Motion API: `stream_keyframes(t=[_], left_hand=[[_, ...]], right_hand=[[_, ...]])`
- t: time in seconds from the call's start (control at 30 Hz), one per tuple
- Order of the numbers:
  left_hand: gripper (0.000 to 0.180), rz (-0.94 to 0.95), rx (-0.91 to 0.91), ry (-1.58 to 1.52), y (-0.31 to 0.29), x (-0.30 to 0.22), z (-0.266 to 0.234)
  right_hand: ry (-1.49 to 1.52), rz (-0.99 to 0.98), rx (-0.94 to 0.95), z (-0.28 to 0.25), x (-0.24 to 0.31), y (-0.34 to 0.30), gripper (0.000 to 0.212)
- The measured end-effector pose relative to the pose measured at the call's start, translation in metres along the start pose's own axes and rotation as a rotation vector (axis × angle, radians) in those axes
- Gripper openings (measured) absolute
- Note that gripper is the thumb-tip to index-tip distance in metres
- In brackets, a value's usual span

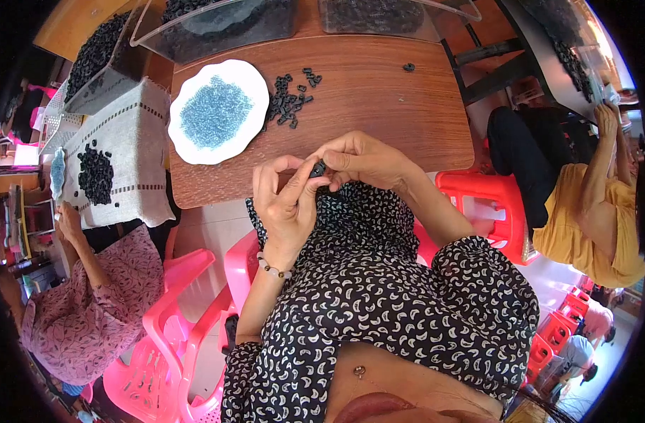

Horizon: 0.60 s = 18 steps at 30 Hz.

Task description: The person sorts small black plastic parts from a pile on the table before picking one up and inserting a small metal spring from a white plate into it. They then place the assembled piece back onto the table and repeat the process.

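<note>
Near the table's front edge, a small black plastic part point(318, 168) is pinched between the fingertips of both hands. My left hand point(286, 201) grips it with thumb and forefinger, its other fingers curled loosely. From the other side my right hand point(364, 163) closes on it, partly covering the piece. Beyond my left hand lies a white scalloped plate point(185, 148) with a heap of tiny bluish, see-through pieces point(216, 113). Right of the plate is a loose pile of small black parts point(287, 102), and one single black part point(408, 67) rests farther right on the brown tabletop point(379, 106).
Clear plastic bins point(227, 32) of black parts stand along the far edge. At left, a person in pink point(100, 296) works at a cloth-covered table point(135, 141); at right sits a person in yellow point(583, 218). A red stool point(477, 204) and pink chairs point(163, 338) stand around.
</note>
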State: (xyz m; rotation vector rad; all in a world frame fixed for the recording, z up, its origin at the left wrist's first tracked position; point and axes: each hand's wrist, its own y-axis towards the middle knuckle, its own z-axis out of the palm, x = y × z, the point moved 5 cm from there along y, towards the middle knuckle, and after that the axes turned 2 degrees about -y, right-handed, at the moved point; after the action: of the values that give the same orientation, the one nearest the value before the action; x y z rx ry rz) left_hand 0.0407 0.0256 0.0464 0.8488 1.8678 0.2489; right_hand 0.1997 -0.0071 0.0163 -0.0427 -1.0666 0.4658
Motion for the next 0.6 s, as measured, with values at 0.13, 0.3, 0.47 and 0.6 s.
stream_keyframes(t=[0.13, 0.3, 0.47, 0.6], left_hand=[[0.031, 0.030, -0.067, 0.009, -0.003, -0.001, 0.004], [0.029, -0.019, -0.106, 0.003, -0.001, 0.004, 0.002], [0.029, -0.045, -0.024, 0.011, -0.002, 0.008, 0.005], [0.029, -0.080, -0.019, -0.003, -0.002, 0.008, 0.007]], right_hand=[[-0.011, -0.059, -0.031, 0.001, -0.007, 0.005, 0.047], [0.025, -0.063, -0.060, -0.006, -0.019, 0.012, 0.043], [-0.093, -0.045, -0.218, -0.001, -0.007, 0.005, 0.040], [-0.449, -0.237, -0.435, -0.004, 0.009, -0.002, 0.027]])
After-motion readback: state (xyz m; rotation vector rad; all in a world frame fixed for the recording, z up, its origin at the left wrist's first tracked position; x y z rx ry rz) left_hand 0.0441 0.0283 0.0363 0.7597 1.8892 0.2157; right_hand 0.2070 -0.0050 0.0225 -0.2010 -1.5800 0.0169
